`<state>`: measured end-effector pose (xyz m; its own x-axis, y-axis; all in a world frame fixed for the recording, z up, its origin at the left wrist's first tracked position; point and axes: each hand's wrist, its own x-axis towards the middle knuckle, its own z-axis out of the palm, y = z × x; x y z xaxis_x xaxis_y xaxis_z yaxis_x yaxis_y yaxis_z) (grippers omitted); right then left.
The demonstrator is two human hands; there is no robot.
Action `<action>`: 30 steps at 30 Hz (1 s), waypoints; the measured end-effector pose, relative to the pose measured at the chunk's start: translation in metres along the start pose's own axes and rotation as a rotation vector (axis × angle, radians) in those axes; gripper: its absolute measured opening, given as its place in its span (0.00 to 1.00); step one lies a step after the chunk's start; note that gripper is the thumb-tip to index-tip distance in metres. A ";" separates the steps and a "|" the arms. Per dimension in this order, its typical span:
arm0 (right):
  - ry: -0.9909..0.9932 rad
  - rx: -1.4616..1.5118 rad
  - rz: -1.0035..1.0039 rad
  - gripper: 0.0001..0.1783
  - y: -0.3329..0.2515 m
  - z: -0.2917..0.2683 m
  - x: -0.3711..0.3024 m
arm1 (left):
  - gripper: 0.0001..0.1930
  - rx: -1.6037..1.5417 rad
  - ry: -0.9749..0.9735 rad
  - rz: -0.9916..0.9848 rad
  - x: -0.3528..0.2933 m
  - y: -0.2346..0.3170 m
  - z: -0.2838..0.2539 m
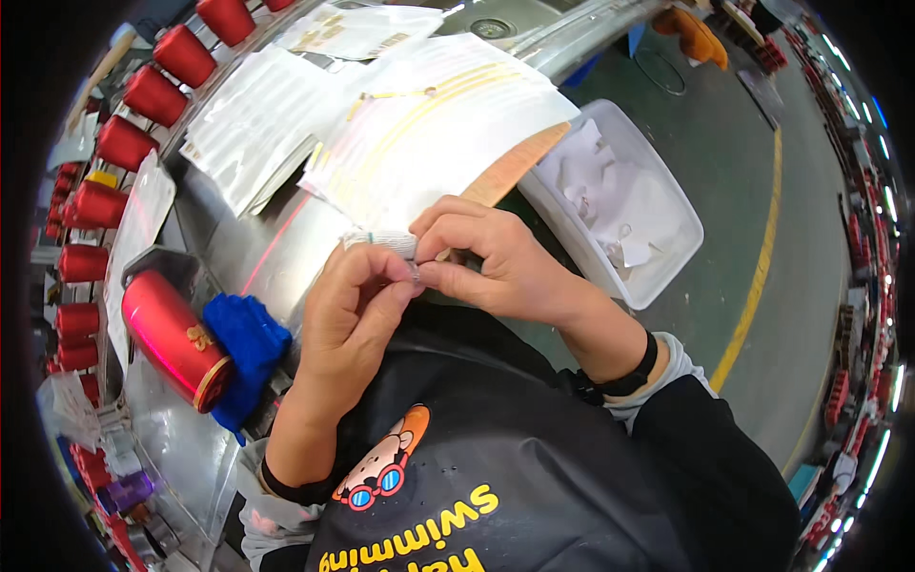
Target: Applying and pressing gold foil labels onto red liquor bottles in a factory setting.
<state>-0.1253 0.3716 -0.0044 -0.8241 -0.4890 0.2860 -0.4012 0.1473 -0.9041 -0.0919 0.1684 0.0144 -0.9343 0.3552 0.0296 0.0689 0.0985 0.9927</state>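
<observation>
A small white ribbed piece (389, 242), perhaps knitted, with a thin green mark at one side, lies between my hands in front of my apron. My left hand (357, 310) is closed, with its thumb and index finger pinched at the near edge of this piece. From the right, my right hand (481, 257) meets it, thumb and fingers pinching at its right end. The fingertips of both hands nearly touch, and a tiny pale bit shows between them. My fingers hide part of the piece, so its full shape cannot be made out.
White printed sheets (448, 114) with yellow lines cover the metal table ahead. A white plastic bin (691, 214) holding paper scraps stands on the right. To my left are a red canister (172, 334), a blue cloth (248, 343) and red thread cones (126, 143).
</observation>
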 end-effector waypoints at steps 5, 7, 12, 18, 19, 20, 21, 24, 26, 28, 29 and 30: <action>0.034 0.088 0.042 0.01 0.007 -0.018 -0.012 | 0.05 0.030 -0.106 -0.010 0.016 0.000 0.016; 0.039 0.064 0.041 0.01 0.017 -0.032 -0.023 | 0.05 0.035 -0.192 -0.079 0.019 -0.001 0.023; 0.433 0.147 0.333 0.05 0.044 -0.111 -0.057 | 0.10 -0.053 -0.180 -0.147 0.020 0.012 0.024; 0.407 -0.868 0.933 0.20 0.186 -0.250 -0.126 | 0.09 -0.082 -0.166 -0.140 0.014 0.020 0.013; 0.345 -0.949 0.929 0.21 0.211 -0.264 -0.137 | 0.09 -0.077 -0.167 -0.129 0.011 0.020 0.009; 0.351 -0.960 0.928 0.21 0.236 -0.280 -0.157 | 0.09 -0.084 -0.147 -0.122 0.008 0.020 0.006; 0.363 -1.117 0.858 0.19 0.255 -0.295 -0.183 | 0.09 -0.098 -0.151 -0.117 0.004 0.022 0.003; 0.342 -1.213 0.917 0.19 0.263 -0.305 -0.158 | 0.10 0.004 -0.070 -0.097 -0.012 0.026 -0.015; 0.309 -1.218 1.144 0.20 0.250 -0.300 -0.137 | 0.10 0.021 -0.016 -0.098 -0.026 0.029 -0.024; 0.386 -1.248 1.208 0.20 0.238 -0.305 -0.140 | 0.09 0.004 0.044 -0.112 -0.032 0.033 -0.027; 0.459 -1.226 1.216 0.21 0.234 -0.315 -0.151 | 0.09 -0.023 0.061 -0.114 -0.034 0.030 -0.027; 0.503 -1.245 1.163 0.22 0.236 -0.322 -0.161 | 0.09 -0.009 0.065 -0.099 -0.036 0.030 -0.030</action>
<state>-0.2164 0.7620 -0.1615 -0.8121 0.5834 0.0112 0.5834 0.8122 -0.0070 -0.0666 0.1304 0.0465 -0.9570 0.2834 -0.0610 -0.0274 0.1211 0.9923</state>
